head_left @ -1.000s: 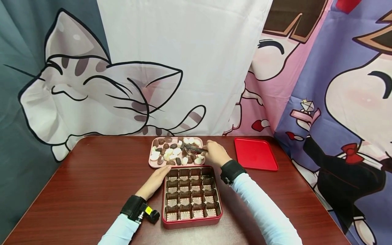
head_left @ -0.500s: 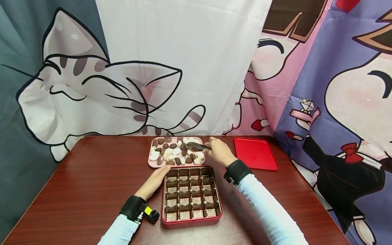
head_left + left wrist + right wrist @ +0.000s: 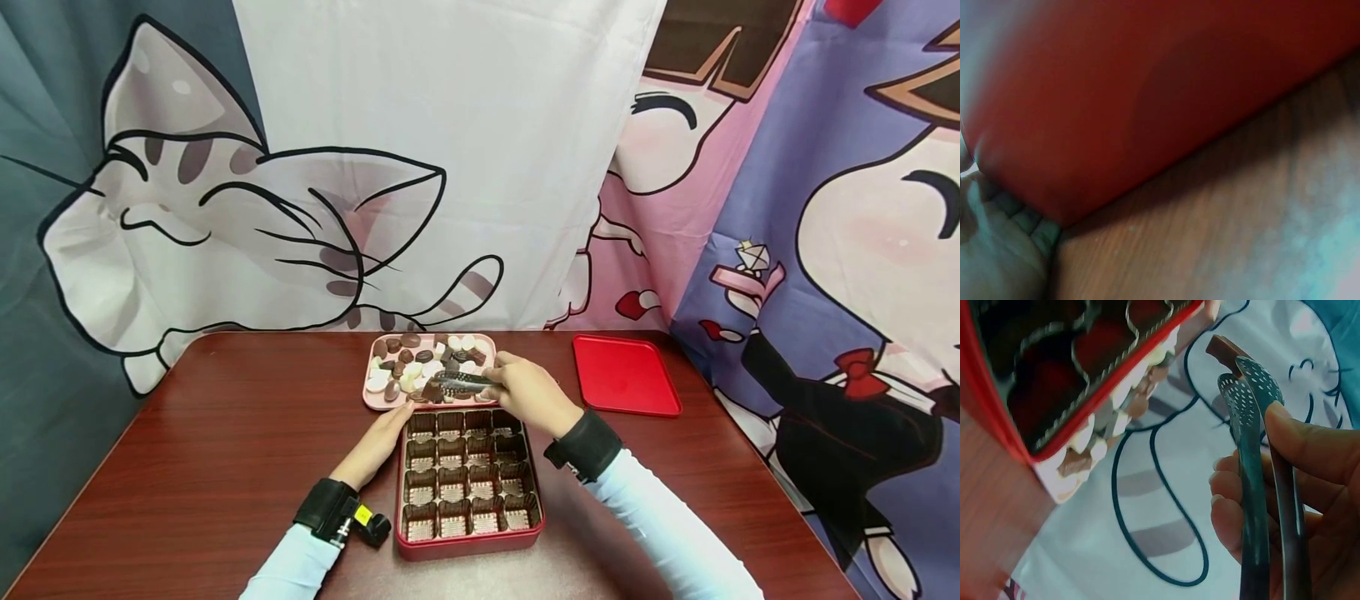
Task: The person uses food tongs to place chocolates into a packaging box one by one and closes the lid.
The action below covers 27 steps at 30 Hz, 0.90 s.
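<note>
In the head view my right hand (image 3: 531,393) grips metal tongs (image 3: 461,382) above the pink tray (image 3: 367,397) of brown, dark and white chocolates. The right wrist view has a brown chocolate (image 3: 1224,351) pinched between the tongs' perforated tips, up off the tray. My left hand (image 3: 375,446) rests at the far left corner of a red square box (image 3: 471,552), its fingers extended along the side. That box holds a brown plastic insert with rows of square compartments. In the left wrist view the red box wall (image 3: 1104,100) rises beside the left hand's fingers.
A flat red tray (image 3: 628,375) lies at the back right of the brown wooden table (image 3: 225,450). Behind the table hangs a cloth (image 3: 465,150) with cartoon figures. The pink tray sits directly behind the box.
My right hand has brought the tongs left and toward the box, and a brown chocolate now shows in their tips. The left hand has stayed at the box corner.
</note>
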Each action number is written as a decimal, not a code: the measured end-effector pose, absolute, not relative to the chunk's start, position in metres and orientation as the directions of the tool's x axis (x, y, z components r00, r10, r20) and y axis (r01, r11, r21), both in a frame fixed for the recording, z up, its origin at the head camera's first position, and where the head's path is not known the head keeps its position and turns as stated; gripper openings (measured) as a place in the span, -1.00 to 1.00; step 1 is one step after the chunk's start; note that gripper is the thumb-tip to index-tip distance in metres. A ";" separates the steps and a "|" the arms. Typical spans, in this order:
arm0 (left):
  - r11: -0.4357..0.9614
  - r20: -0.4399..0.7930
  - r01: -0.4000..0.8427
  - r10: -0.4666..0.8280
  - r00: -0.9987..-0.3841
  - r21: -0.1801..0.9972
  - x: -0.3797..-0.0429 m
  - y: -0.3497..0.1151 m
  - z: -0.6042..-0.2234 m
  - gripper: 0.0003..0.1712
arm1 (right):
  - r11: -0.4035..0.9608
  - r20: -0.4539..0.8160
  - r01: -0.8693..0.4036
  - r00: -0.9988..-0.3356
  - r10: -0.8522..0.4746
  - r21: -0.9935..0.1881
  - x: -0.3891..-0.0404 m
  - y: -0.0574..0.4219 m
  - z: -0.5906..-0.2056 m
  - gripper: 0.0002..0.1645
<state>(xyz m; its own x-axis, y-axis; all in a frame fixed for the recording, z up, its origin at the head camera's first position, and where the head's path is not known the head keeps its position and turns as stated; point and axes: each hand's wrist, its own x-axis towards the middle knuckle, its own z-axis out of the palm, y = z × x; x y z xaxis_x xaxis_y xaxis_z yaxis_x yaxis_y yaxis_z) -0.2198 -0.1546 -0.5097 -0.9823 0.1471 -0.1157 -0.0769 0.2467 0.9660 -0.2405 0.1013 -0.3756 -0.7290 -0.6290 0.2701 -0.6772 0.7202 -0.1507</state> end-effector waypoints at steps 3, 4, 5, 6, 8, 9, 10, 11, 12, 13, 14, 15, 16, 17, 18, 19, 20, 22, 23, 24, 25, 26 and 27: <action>0.255 -0.119 -0.083 0.130 -0.984 0.964 -0.221 -0.154 -0.510 -0.31 | 0.707 0.249 -0.692 -0.717 -0.651 -0.146 -0.234 0.100 -0.380 -0.77; 0.255 -0.121 -0.087 0.121 -0.985 0.963 -0.221 -0.154 -0.509 -0.33 | 0.704 0.242 -0.694 -0.716 -0.654 -0.150 -0.232 0.099 -0.382 -0.75; 0.254 -0.125 -0.092 0.118 -0.985 0.963 -0.221 -0.154 -0.509 -0.34 | 0.701 0.237 -0.698 -0.713 -0.660 -0.145 -0.230 0.099 -0.384 -0.75; 0.253 -0.129 -0.097 0.114 -0.985 0.963 -0.222 -0.154 -0.510 -0.34 | 0.699 0.232 -0.702 -0.709 -0.666 -0.139 -0.229 0.098 -0.386 -0.77; 0.245 -0.149 -0.119 0.108 -0.983 0.962 -0.222 -0.154 -0.510 -0.32 | 0.692 0.228 -0.710 -0.700 -0.677 -0.129 -0.227 0.097 -0.390 -0.80; 0.240 -0.161 -0.132 0.105 -0.981 0.962 -0.222 -0.154 -0.510 -0.30 | 0.689 0.227 -0.714 -0.697 -0.681 -0.126 -0.226 0.096 -0.393 -0.81; 0.241 -0.170 -0.141 0.101 -0.980 0.960 -0.222 -0.154 -0.510 -0.28 | 0.685 0.227 -0.718 -0.692 -0.685 -0.123 -0.225 0.095 -0.395 -0.82; 0.244 -0.175 -0.146 0.100 -0.979 0.959 -0.222 -0.154 -0.510 -0.25 | 0.682 0.226 -0.721 -0.689 -0.689 -0.119 -0.225 0.094 -0.396 -0.82; 0.249 -0.180 -0.150 0.099 -0.979 0.957 -0.221 -0.154 -0.511 -0.22 | 0.683 0.225 -0.720 -0.690 -0.688 -0.124 -0.224 0.094 -0.398 -0.80; 0.254 -0.181 -0.151 0.099 -0.978 0.955 -0.221 -0.154 -0.511 -0.20 | 0.681 0.223 -0.721 -0.690 -0.689 -0.130 -0.224 0.093 -0.400 -0.79; 0.251 -0.182 -0.152 0.103 -0.978 0.956 -0.221 -0.154 -0.511 -0.19 | 0.682 0.216 -0.719 -0.693 -0.688 -0.132 -0.224 0.092 -0.402 -0.79; 0.253 -0.180 -0.148 0.105 -0.978 0.956 -0.221 -0.155 -0.511 -0.18 | 0.683 0.210 -0.718 -0.695 -0.688 -0.136 -0.224 0.091 -0.403 -0.82; 0.249 -0.176 -0.144 0.109 -0.978 0.958 -0.221 -0.155 -0.511 -0.17 | 0.683 0.208 -0.719 -0.693 -0.690 -0.132 -0.223 0.090 -0.405 -0.85; 0.241 -0.170 -0.139 0.114 -0.979 0.961 -0.222 -0.155 -0.512 -0.17 | 0.683 0.206 -0.720 -0.693 -0.691 -0.128 -0.223 0.089 -0.406 -0.89; 0.234 -0.166 -0.135 0.118 -0.979 0.963 -0.222 -0.155 -0.512 -0.18 | 0.681 0.204 -0.721 -0.691 -0.693 -0.127 -0.223 0.088 -0.407 -0.90; 0.227 -0.160 -0.129 0.123 -0.979 0.965 -0.222 -0.155 -0.512 -0.18 | 0.678 0.203 -0.724 -0.688 -0.697 -0.125 -0.223 0.088 -0.408 -0.90; 0.225 -0.152 -0.121 0.127 -0.980 0.967 -0.222 -0.155 -0.513 -0.19 | 0.678 0.203 -0.724 -0.687 -0.697 -0.123 -0.223 0.087 -0.409 -0.89; 0.219 -0.145 -0.114 0.131 -0.981 0.969 -0.222 -0.155 -0.513 -0.20 | 0.678 0.204 -0.725 -0.687 -0.697 -0.125 -0.222 0.086 -0.409 -0.90; 0.219 -0.146 -0.115 0.130 -0.981 0.969 -0.223 -0.155 -0.513 -0.20 | 0.679 0.202 -0.723 -0.689 -0.696 -0.129 -0.222 0.086 -0.409 -0.90; 0.220 -0.148 -0.117 0.132 -0.980 0.969 -0.223 -0.155 -0.513 -0.21 | 0.679 0.201 -0.722 -0.691 -0.695 -0.134 -0.222 0.086 -0.408 -0.90; 0.225 -0.148 -0.115 0.133 -0.980 0.967 -0.223 -0.155 -0.513 -0.21 | 0.681 0.198 -0.719 -0.694 -0.692 -0.139 -0.222 0.085 -0.408 -0.90; 0.231 -0.149 -0.115 0.133 -0.980 0.966 -0.223 -0.155 -0.513 -0.21 | 0.685 0.192 -0.714 -0.699 -0.689 -0.146 -0.222 0.085 -0.407 -0.89; 0.233 -0.156 -0.123 0.130 -0.979 0.965 -0.223 -0.155 -0.513 -0.21 | 0.688 0.185 -0.709 -0.705 -0.685 -0.154 -0.222 0.085 -0.407 -0.86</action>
<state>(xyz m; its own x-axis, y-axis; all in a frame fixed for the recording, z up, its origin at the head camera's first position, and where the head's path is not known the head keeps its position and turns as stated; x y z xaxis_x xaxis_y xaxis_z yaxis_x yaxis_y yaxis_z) -0.2227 -0.1548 -0.5126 -0.9792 0.1299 -0.1558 -0.1225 0.2334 0.9646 -0.2225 0.0854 -0.4071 -0.7045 -0.6851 0.1852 -0.7094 0.6879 -0.1536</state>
